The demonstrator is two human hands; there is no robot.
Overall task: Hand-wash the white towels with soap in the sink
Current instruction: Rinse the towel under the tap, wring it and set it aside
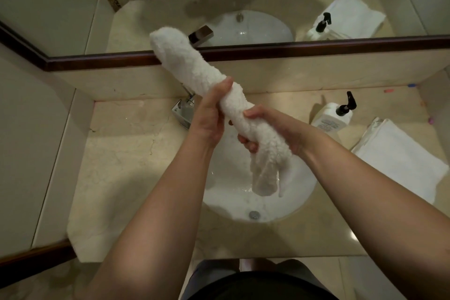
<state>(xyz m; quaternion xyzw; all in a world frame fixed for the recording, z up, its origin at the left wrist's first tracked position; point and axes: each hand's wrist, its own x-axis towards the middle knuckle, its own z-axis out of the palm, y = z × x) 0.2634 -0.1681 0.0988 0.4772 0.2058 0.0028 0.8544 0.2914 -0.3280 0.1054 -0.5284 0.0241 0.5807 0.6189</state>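
Observation:
A wet white towel [194, 66], rolled into a long thick twist, slants from the upper left down to the right above the round white sink [299, 200]. My left hand [209, 114] grips the roll near its middle. My right hand [272, 129] grips it just below, fingers wrapped under it. The towel's lower end hangs over the basin and water runs off it. The basin holds foamy water around the metal drain [253, 214]. A white soap bottle [331, 117] with a black pump stands on the counter to the right.
A folded white towel [399, 158] lies on the marble counter [126, 165] at the right. The chrome tap [182, 112] sits behind my left hand. A dark-framed mirror [243, 52] runs along the back wall.

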